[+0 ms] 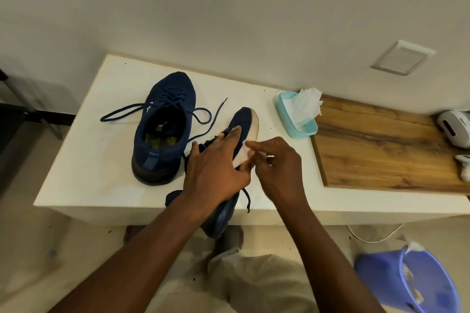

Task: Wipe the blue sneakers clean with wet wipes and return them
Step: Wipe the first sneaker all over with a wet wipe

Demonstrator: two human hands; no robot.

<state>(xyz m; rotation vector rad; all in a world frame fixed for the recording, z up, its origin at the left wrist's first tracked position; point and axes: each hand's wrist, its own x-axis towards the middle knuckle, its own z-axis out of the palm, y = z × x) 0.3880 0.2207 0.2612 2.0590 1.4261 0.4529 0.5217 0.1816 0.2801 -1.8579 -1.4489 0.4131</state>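
A white table [84, 160] stands against a pale wall [229, 7]. A wooden board [381, 150] lies on its right part. At the board's far right edge sits a white device [455, 127], with a smaller white item [464, 162] just nearer. A white plate [401, 61] is fixed to the wall above the board. On the floor, near right, a blue bucket [376, 272] stands by a white cable [366, 239]. Dark furniture [25, 114] is at far left.
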